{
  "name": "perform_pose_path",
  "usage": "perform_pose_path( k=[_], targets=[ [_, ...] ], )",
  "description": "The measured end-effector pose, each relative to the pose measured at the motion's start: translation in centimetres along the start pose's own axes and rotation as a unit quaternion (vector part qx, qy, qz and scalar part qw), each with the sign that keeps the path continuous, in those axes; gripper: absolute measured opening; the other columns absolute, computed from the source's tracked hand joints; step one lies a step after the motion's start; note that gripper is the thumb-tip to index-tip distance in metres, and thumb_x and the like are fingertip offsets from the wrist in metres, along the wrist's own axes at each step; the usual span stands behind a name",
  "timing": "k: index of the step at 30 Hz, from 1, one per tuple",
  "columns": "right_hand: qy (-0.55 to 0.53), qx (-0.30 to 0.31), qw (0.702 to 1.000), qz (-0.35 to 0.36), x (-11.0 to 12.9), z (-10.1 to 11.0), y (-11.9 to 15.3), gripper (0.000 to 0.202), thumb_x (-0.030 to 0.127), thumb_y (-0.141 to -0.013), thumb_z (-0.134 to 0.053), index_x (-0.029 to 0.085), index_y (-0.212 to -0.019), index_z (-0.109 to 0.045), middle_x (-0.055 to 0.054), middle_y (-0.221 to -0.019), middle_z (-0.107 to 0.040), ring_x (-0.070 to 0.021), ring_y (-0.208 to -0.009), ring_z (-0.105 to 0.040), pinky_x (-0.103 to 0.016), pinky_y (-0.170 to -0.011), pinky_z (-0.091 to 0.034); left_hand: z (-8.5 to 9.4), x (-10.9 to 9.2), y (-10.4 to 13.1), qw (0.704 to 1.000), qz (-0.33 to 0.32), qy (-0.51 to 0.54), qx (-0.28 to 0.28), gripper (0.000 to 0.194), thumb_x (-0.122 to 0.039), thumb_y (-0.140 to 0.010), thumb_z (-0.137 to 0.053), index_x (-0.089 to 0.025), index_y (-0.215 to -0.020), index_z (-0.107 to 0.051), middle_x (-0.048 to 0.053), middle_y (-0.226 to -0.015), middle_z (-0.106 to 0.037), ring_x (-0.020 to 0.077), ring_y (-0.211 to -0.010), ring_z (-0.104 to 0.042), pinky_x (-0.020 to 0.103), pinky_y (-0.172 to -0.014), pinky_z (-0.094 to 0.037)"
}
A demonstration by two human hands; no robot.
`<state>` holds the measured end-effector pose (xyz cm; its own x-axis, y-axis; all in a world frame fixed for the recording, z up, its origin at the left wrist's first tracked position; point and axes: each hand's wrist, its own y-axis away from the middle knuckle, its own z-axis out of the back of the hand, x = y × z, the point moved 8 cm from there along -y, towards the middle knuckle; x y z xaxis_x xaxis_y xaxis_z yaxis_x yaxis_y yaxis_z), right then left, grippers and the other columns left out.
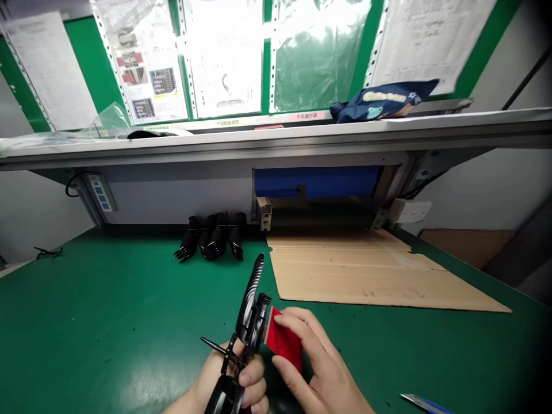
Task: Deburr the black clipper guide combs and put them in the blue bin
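My left hand is closed round a glossy black plastic part made of long pieces joined by thin bars. One long ribbed blade of it points up and away from me. In the fingers of my right hand is a flat red piece with a pale edge. That edge is against or very close to the black part's right side; contact cannot be made out. Farther back on the green table lie several black pieces with toothed ends, side by side.
A flat cardboard sheet covers the back right. A blue-handled blade tool lies at the front right. A thin black scrap is at the far left. Above, a shelf carries a dark blue packet; a power strip is mounted left.
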<state>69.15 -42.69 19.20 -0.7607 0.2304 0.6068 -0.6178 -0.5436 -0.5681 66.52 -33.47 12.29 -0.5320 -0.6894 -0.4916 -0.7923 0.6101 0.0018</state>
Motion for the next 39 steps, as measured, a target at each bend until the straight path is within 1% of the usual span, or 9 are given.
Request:
perform_pose_path(
  k=[7,14,17,19,22,30,33,36,39],
  targets=[
    [0.134,0.025,0.985,0.105,1.2,-0.7,-0.2,0.039,0.014,-0.095,-0.048,0.019,-0.133,-0.046,-0.014,-0.133,-0.037,-0.0258,-0.115,-0.043,-0.038,-0.091,-0.047,0.6,1.8,0.7,0.992,0.098,-0.020,-0.071,0.065,-0.063,-0.090,-0.034,-0.018,-0.043,-0.039,-0.003,-0.034,-0.028,0.0085,-0.035,-0.023,0.024,-0.049,-0.019],
    [0.109,0.036,0.984,0.133,1.9,-0.4,-0.2,0.037,0.017,-0.095,-0.050,0.022,-0.132,-0.048,-0.011,-0.131,-0.042,-0.0238,-0.112,-0.046,-0.036,-0.090,-0.046,1.1,1.5,0.9,0.989,0.062,0.047,-0.122,0.062,-0.056,-0.090,-0.044,-0.015,-0.043,-0.044,-0.006,-0.037,-0.024,0.0068,-0.035,-0.014,0.022,-0.045,-0.019],
    [0.066,-0.093,0.993,0.005,-0.4,2.9,-0.8,0.029,0.028,-0.096,-0.052,0.026,-0.125,-0.052,-0.006,-0.128,-0.047,-0.0196,-0.116,-0.047,-0.029,-0.097,-0.042,-1.3,0.1,1.2,0.996,0.026,0.048,-0.070,0.043,-0.045,-0.094,-0.046,-0.011,-0.084,-0.069,-0.006,-0.043,-0.030,0.0069,-0.037,-0.015,0.022,-0.048,-0.021],
    [0.040,-0.154,0.986,-0.053,-1.6,4.3,-0.6,0.027,0.034,-0.095,-0.053,0.027,-0.122,-0.053,-0.003,-0.125,-0.049,-0.0182,-0.116,-0.048,-0.026,-0.097,-0.041,-2.7,-0.7,1.6,0.997,0.008,0.055,-0.058,0.039,-0.038,-0.096,-0.044,-0.014,-0.125,-0.057,-0.007,-0.048,-0.032,0.0073,-0.039,-0.015,0.022,-0.049,-0.022],
    [0.023,-0.152,0.987,-0.054,-1.6,4.4,-0.4,0.028,0.035,-0.095,-0.053,0.028,-0.122,-0.052,-0.003,-0.125,-0.049,-0.0175,-0.117,-0.048,-0.025,-0.097,-0.042,-4.1,-1.2,1.9,0.998,0.008,0.055,-0.033,0.046,-0.033,-0.097,-0.042,-0.008,-0.136,-0.046,-0.007,-0.049,-0.032,0.0074,-0.040,-0.016,0.022,-0.051,-0.023],
    [0.038,-0.104,0.994,-0.008,0.1,3.1,-0.2,0.029,0.029,-0.095,-0.051,0.027,-0.124,-0.051,-0.004,-0.129,-0.044,-0.0170,-0.117,-0.046,-0.024,-0.096,-0.044,-3.7,-1.1,2.1,0.997,0.026,0.059,-0.043,0.036,-0.030,-0.098,-0.037,-0.008,-0.115,-0.061,-0.007,-0.049,-0.030,0.0069,-0.041,-0.016,0.022,-0.051,-0.022],
    [0.060,-0.081,0.994,0.036,0.8,2.6,-0.1,0.034,0.023,-0.094,-0.051,0.023,-0.128,-0.049,-0.008,-0.131,-0.041,-0.0197,-0.118,-0.045,-0.029,-0.098,-0.043,-2.9,-0.5,1.7,0.997,0.034,0.051,-0.045,0.042,-0.035,-0.098,-0.038,-0.010,-0.080,-0.066,-0.006,-0.046,-0.029,0.0067,-0.038,-0.018,0.022,-0.050,-0.021],
    [0.092,-0.025,0.988,0.124,2.1,1.2,0.1,0.038,0.016,-0.093,-0.051,0.021,-0.131,-0.048,-0.013,-0.133,-0.039,-0.0239,-0.116,-0.045,-0.036,-0.094,-0.045,-1.3,0.7,1.0,0.997,0.055,0.017,-0.053,0.062,-0.050,-0.094,-0.040,-0.015,-0.042,-0.045,-0.004,-0.035,-0.025,0.0075,-0.033,-0.020,0.023,-0.046,-0.020],
    [0.131,0.020,0.981,0.138,2.3,-0.1,0.2,0.037,0.015,-0.094,-0.050,0.020,-0.131,-0.050,-0.015,-0.131,-0.041,-0.0268,-0.111,-0.047,-0.040,-0.086,-0.048,1.4,1.6,0.7,0.992,0.059,0.002,-0.112,0.061,-0.052,-0.088,-0.048,-0.017,-0.038,-0.038,-0.004,-0.034,-0.024,0.0078,-0.031,-0.020,0.024,-0.042,-0.020]
  ],
)
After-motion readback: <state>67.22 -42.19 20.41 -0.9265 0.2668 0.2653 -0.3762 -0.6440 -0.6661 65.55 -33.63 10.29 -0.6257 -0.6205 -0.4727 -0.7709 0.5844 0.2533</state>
